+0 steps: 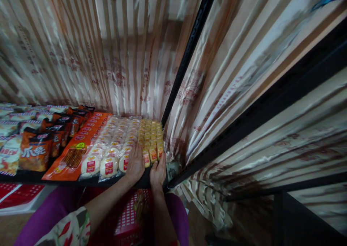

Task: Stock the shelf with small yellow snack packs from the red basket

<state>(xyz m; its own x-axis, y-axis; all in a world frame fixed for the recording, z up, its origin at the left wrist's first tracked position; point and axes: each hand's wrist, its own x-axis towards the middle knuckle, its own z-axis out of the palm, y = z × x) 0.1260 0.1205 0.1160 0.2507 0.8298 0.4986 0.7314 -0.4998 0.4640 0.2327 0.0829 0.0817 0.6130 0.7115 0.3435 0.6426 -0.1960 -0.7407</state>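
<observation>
Several rows of small yellow wrapped cakes (pixel 150 137) stand at the right end of a dark shelf (pixel 143 181). Along their left side lies my left hand (pixel 136 165), fingers stretched out flat between them and the white round wrapped pastries (pixel 108 164). My right hand (pixel 158 172) touches the front right corner of the yellow cakes, its fingers extended upward along their side. The cakes sit between my two hands. Neither hand wraps around a single pack, though the undersides of the fingers are hidden.
Left along the shelf are long orange snack packs (pixel 71 155), orange-and-black bags (pixel 35 150) and white bags (pixel 9 152). A black metal post (pixel 187 54) and striped curtains (pixel 121 50) border the shelf. Below is a red basket (pixel 127 217).
</observation>
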